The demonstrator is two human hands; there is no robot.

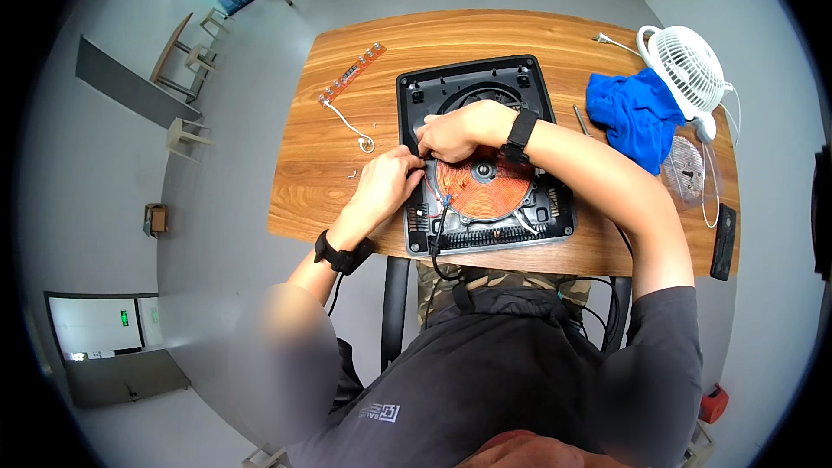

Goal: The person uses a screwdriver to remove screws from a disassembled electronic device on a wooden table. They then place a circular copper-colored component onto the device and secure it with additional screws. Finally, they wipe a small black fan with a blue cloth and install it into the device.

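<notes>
An opened black induction cooker housing (548, 121) lies on the wooden table in front of me. Inside it sits a round copper coil (498, 198), with thin red and white wires and a blue connector (447, 200) by its left side. My left hand (386, 180) rests at the housing's left edge, its thumb and fingers drawn together. Reaching across the upper part of the coil, my right hand (455, 134) has its fingers bent down close to the left fingertips. Whatever lies between the fingers of either hand is hidden.
A narrow circuit board (351, 75) with a white cable (349, 126) lies at left. On the right are a blue cloth (633, 117), a white fan (689, 65), a clear tray (685, 169) with small dark parts, a thin rod-like tool (581, 120) and a black case (723, 243).
</notes>
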